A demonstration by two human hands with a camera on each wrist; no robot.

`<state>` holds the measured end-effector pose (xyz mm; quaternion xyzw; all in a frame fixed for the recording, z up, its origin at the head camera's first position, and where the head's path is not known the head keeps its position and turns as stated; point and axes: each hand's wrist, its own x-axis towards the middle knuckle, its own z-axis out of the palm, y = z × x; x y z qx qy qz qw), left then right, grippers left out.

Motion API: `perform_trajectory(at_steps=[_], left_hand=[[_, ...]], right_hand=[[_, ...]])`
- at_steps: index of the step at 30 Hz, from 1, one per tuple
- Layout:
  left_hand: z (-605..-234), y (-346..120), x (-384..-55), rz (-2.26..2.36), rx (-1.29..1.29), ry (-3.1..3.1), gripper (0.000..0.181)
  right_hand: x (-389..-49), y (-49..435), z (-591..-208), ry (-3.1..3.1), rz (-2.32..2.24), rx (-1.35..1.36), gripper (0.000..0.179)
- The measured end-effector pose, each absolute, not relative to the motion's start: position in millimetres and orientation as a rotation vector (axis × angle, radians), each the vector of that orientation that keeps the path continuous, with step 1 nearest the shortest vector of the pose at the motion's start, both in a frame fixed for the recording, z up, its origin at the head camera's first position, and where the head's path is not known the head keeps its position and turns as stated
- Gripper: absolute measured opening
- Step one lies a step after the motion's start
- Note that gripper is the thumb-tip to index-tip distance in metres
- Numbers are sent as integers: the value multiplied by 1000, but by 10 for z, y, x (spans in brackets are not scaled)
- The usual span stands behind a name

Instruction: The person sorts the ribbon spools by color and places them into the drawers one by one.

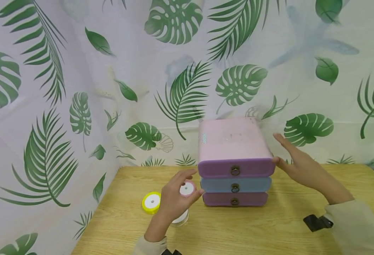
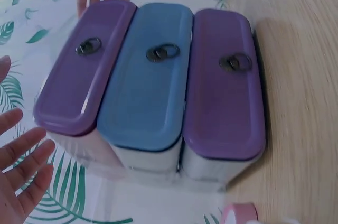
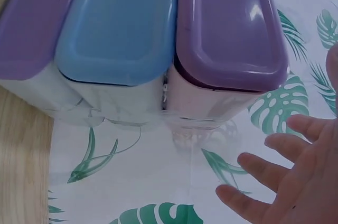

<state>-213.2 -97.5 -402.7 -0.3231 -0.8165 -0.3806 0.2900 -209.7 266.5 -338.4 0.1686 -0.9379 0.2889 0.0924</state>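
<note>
A small three-drawer box (image 1: 234, 141) with a pink top stands on the table against the patterned cloth. Its top drawer (image 1: 218, 169) and bottom drawer (image 1: 218, 199) have purple fronts, and the middle drawer (image 1: 218, 185) is blue; each bears a ring pull. All three fronts look closed. My left hand (image 1: 175, 196) is beside the box's left side, fingers spread and nothing held. On the other side my right hand (image 1: 303, 166) is spread near the top right corner, thumb close to the purple front. In the right wrist view the right hand's fingers (image 3: 264, 168) are apart from the box.
Around my left hand lie a yellow-rimmed ribbon spool (image 1: 151, 202), a pink ribbon spool (image 1: 187, 188) and a white spool (image 1: 181, 219) partly hidden by the hand. The wooden table (image 1: 237, 230) meets a leaf-print cloth (image 1: 187, 88) behind and on the left.
</note>
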Motion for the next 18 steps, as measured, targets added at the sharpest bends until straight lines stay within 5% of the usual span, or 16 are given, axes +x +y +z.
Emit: perform_trajectory(at_steps=[9,18], left_hand=[[-3932,-779,-2122,-1634,-1018,-2157,54],[-3949,-557,-2123,-2267,-809,-2280,47]], right_hand=[[-2310,2609,-3231,-2884,970,524,70],[-2454,2604,-3201,-2949,1003,485,74]])
